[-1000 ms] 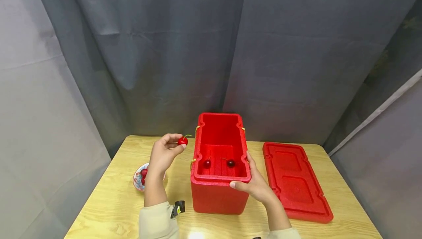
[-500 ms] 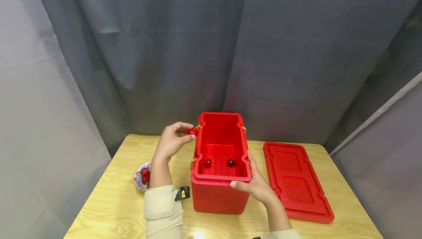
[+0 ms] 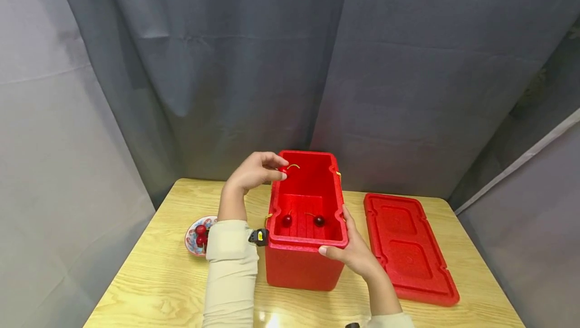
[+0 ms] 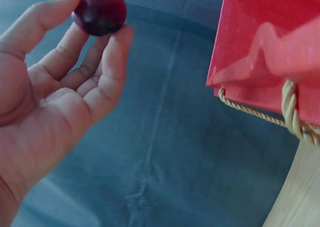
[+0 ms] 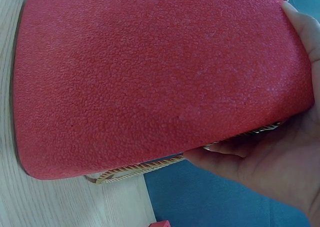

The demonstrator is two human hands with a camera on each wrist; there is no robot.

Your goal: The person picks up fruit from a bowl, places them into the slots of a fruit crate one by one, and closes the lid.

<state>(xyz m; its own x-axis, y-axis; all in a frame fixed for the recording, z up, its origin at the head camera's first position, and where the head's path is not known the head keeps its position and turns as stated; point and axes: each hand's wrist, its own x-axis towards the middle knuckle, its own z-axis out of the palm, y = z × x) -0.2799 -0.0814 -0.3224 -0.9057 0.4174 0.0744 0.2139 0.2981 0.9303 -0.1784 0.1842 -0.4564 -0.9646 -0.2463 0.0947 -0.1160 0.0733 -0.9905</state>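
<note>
My left hand (image 3: 256,171) pinches a red cherry (image 4: 102,12) between thumb and fingertips, over the far left rim of a red foam box (image 3: 304,268). The cherry's green stem (image 3: 294,166) points toward the inside of the box. On the box floor lie two dark cherries, a left one (image 3: 287,220) and a right one (image 3: 319,221). With the thumb on the near rim and fingers along the side, my right hand (image 3: 358,250) grips the box's near right corner. In the right wrist view those fingers curl by the rope handle (image 5: 132,169).
A small patterned bowl (image 3: 189,244) with several cherries stands left of the box, partly hidden by my left sleeve (image 3: 231,272). The red lid (image 3: 408,247) lies flat on the wooden table (image 3: 149,277) at the right. A grey curtain (image 3: 244,66) hangs behind the table.
My left hand has carried the cherry rightward and away from me, from beside the box to over its far left rim. The right hand keeps its hold on the box.
</note>
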